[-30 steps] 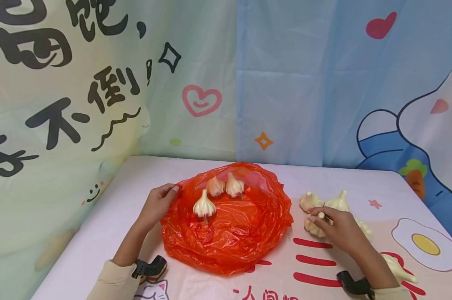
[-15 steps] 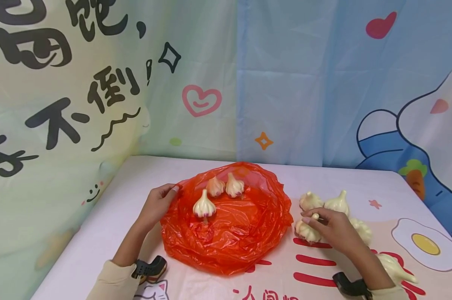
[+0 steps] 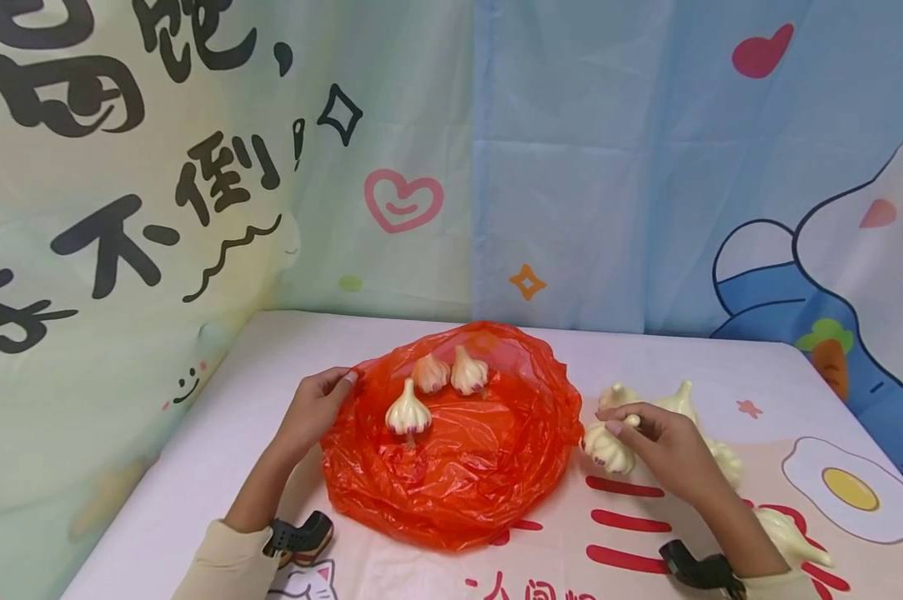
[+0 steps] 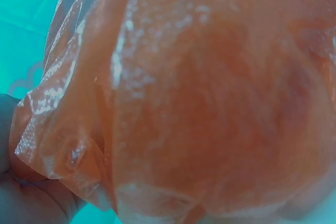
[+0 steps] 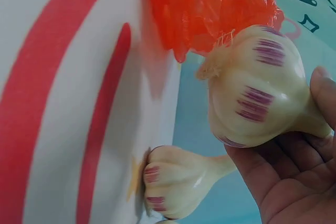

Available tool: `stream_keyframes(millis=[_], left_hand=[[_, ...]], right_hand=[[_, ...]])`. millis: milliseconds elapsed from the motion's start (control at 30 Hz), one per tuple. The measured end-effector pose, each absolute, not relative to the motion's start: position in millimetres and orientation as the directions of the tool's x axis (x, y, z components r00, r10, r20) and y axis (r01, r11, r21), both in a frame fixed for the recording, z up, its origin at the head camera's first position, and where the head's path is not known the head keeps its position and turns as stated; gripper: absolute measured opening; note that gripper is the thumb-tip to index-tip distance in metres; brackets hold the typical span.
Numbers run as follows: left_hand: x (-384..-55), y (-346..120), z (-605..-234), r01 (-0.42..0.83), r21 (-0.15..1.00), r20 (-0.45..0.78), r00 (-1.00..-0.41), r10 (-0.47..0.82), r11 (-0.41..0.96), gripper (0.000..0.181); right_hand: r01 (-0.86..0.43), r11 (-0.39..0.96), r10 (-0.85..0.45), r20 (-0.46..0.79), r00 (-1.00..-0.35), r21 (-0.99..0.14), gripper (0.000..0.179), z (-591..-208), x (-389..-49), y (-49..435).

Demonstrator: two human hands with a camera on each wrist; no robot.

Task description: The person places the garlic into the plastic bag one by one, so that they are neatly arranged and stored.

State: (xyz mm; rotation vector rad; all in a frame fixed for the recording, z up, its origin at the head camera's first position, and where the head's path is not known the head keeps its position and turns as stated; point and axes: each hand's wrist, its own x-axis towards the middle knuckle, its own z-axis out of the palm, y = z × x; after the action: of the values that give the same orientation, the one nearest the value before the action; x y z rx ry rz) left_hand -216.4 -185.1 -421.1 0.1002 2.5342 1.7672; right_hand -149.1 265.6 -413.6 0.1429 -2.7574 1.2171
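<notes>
My left hand (image 3: 319, 408) pinches the left rim of a red plastic bag (image 3: 451, 492), which is spread wide on the table. Inside the bag lie three garlic bulbs, the nearest one (image 3: 408, 410) standing stem up. Just right of the bag, my right hand (image 3: 669, 446) holds another garlic bulb (image 3: 609, 448) by its stem. In the right wrist view that bulb (image 5: 257, 90) shows purple streaks and dry roots, and it appears raised off the table. The left wrist view is mostly filled by the bag's thin film (image 4: 210, 119).
Several more garlic bulbs lie right of the bag, partly behind my right hand, one of them (image 3: 678, 400) at the back. A further bulb (image 3: 789, 537) rests beside my right forearm. The printed tablecloth (image 3: 541, 567) covers the table, and a curtain (image 3: 556, 167) hangs behind it.
My right hand has lifted the garlic bulb from the group and carried it left, close to the bag's edge. My left hand keeps its place on the rim.
</notes>
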Motion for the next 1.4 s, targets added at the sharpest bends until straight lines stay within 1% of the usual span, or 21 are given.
stream_keyframes(millis=[133, 367, 667, 867, 1267, 1400], left_hand=[[-217.2, -184.9, -421.2, 0.023, 0.937, -0.006, -0.997, 0.083, 0.348, 0.032], [-217.5, -185.1, -420.8, 0.018, 0.941, -0.012, -0.996, 0.086, 0.338, 0.032], [-217.0, -186.2, -420.5, 0.019, 0.945, -0.009, -0.996, 0.084, 0.328, 0.032], [-217.0, -186.2, -421.7, 0.018, 0.949, -0.009, -0.996, 0.085, 0.316, 0.034], [-217.7, -186.0, -421.1, 0.026, 0.945, -0.002, -0.996, 0.086, 0.326, 0.033], [-217.0, -186.1, -421.3, 0.028, 0.945, 0.000, -0.996, 0.085, 0.327, 0.034]], right_hand=[[-0.162, 0.650, -0.035, 0.183, -0.982, -0.742, 0.025, -410.9, -148.9, 266.1], [-0.138, 0.661, 0.026, 0.206, -0.978, -0.738, 0.030, -403.3, -148.9, 270.5], [-0.217, 0.603, -0.021, 0.257, -0.966, -0.768, 0.025, -398.4, -156.3, 263.2], [-0.224, 0.561, -0.030, 0.251, -0.968, -0.797, 0.028, -394.2, -159.9, 255.4], [-0.257, 0.538, -0.053, 0.272, -0.961, -0.803, 0.029, -383.4, -173.3, 242.4], [-0.271, 0.502, -0.070, 0.274, -0.959, -0.821, 0.027, -379.8, -179.3, 237.3]])
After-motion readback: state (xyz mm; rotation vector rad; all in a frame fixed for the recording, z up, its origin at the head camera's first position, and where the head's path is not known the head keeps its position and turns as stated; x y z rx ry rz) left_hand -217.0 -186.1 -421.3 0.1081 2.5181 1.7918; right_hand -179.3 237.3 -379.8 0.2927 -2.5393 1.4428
